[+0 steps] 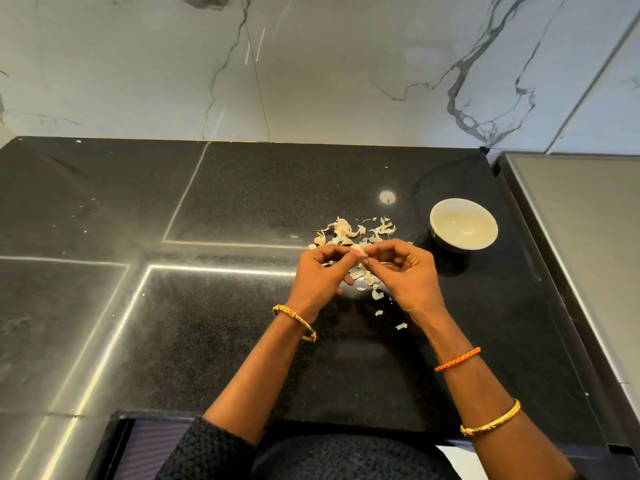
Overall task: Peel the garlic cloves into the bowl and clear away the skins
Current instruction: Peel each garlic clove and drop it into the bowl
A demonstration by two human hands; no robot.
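My dark knitted sleeve (207, 448) lies closest, at the bench (207, 323) edge. Above the black bench my left hand (322, 275) and right hand (405, 271) meet, the fingers of both curled and pinching one garlic clove (359, 251) between their tips. Skins (353, 232) lie scattered just beyond and under my hands. The white bowl (463, 224) stands to the right, near the skins, nothing showing inside.
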